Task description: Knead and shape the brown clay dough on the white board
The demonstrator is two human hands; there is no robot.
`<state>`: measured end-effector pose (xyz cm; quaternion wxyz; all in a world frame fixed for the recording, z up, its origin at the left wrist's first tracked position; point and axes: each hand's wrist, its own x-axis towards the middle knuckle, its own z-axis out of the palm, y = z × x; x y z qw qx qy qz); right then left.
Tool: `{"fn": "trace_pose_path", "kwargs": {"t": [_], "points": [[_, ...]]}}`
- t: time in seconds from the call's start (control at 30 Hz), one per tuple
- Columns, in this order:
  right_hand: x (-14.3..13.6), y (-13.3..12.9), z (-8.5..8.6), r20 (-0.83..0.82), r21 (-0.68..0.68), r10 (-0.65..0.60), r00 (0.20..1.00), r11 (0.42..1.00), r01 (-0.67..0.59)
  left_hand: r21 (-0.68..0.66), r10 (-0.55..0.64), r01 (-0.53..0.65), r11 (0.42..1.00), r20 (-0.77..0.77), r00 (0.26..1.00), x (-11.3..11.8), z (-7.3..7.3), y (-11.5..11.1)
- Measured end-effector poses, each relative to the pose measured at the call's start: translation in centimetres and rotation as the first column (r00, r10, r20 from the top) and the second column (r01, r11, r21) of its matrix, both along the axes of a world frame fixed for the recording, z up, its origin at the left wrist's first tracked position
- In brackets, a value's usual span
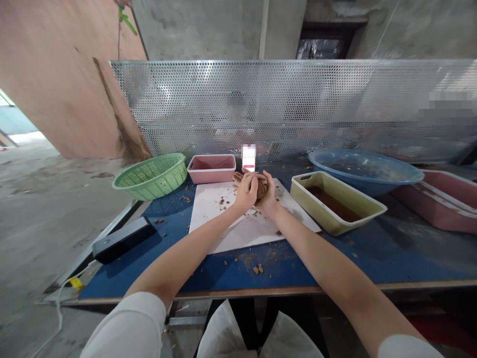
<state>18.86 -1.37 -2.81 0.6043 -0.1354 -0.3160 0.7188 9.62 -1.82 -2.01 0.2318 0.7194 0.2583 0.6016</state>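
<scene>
White-sleeved arms [186, 253] extend to the left hand [246, 193] and right hand [271, 200], cupped together around a brown lump [262, 190] between the palms, above a white board [223, 241] strewn with crumbs [222, 201] on the blue counter [219, 282].

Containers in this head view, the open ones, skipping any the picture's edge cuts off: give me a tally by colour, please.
Light green: 1, the slotted basket
Pink: 1, the rectangular tub
Blue: 1, the round basin
Olive green: 1, the white-rimmed tub
Total: 4
</scene>
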Motion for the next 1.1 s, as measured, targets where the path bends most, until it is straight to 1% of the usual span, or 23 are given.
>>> {"fn": "trace_pose_path", "kwargs": {"t": [0.07, 0.17, 0.23, 0.3, 0.37, 0.47, 0.53, 0.6, 0.67, 0.73, 0.8, 0.9, 1.0, 1.1], "points": [[0.5, 0.2, 0.1, -0.016, -0.052, -0.024, 1.0, 0.998, 0.023, 0.138, 0.164, -0.147, 0.979, -0.118, 0.979, -0.4, 0.0, 0.0], [1.0, 0.8, 0.3, 0.002, -0.126, -0.078, 0.997, 0.989, 0.077, 0.252, 0.418, -0.366, 0.896, -0.198, 0.887, -1.3, 0.0, 0.3], [1.1, 1.1, 0.5, 0.0, -0.134, -0.101, 0.995, 0.986, 0.1, 0.287, 0.516, -0.453, 0.844, -0.206, 0.831, -1.6, 0.0, 0.5], [0.9, 1.1, 0.7, 0.001, -0.144, -0.141, 0.99, 0.98, 0.14, 0.297, 0.555, -0.491, 0.819, -0.196, 0.808, -1.6, 0.1, 0.5], [0.6, 1.1, 0.6, 0.037, -0.146, -0.174, 0.984, 0.973, 0.178, 0.283, 0.552, -0.495, 0.822, -0.176, 0.815, -1.3, 0.1, 0.2], [-0.1, 0.8, 0.4, 0.112, -0.109, -0.203, 0.973, 0.97, 0.215, 0.241, 0.512, -0.473, 0.848, -0.136, 0.848, -0.9, 0.3, -0.4], [-0.9, 0.6, 0.3, 0.12, -0.089, -0.238, 0.964, 0.964, 0.249, 0.207, 0.506, -0.482, 0.851, -0.078, 0.859, -0.7, 0.5, -0.8], [-1.7, 0.5, 0.5, 0.095, -0.088, -0.273, 0.957, 0.956, 0.281, 0.174, 0.516, -0.509, 0.843, 0.001, 0.856, -0.6, 0.8, -1.0], [-2.2, 0.3, 0.8, 0.088, -0.085, -0.28, 0.956, 0.954, 0.287, 0.153, 0.519, -0.522, 0.839, 0.066, 0.852, -0.6, 1.1, -1.3], [-2.4, 0.3, 1.1, 0.129, -0.065, -0.284, 0.95, 0.954, 0.294, 0.147, 0.501, -0.512, 0.846, 0.105, 0.859, -0.5, 1.1, -1.5], [-2.4, 0.4, 1.2, 0.207, -0.039, -0.32, 0.924, 0.942, 0.335, 0.133, 0.476, -0.492, 0.861, 0.13, 0.869, -0.3, 0.9, -1.6], [-2.1, 0.8, 0.9, 0.3, -0.006, -0.414, 0.859, 0.9, 0.435, 0.071, 0.441, -0.453, 0.889, 0.142, 0.886, -0.1, 0.3, -1.6], [-2.2, 1.0, 0.3, 0.317, -0.007, -0.443, 0.839, 0.883, 0.469, -0.001, 0.408, -0.411, 0.912, 0.12, 0.905, -0.2, -0.3, -1.3], [-2.5, 0.9, -0.3, 0.325, -0.007, -0.47, 0.82, 0.866, 0.499, -0.059, 0.391, -0.387, 0.92, 0.089, 0.916, -0.3, -0.8, -0.8]]}}
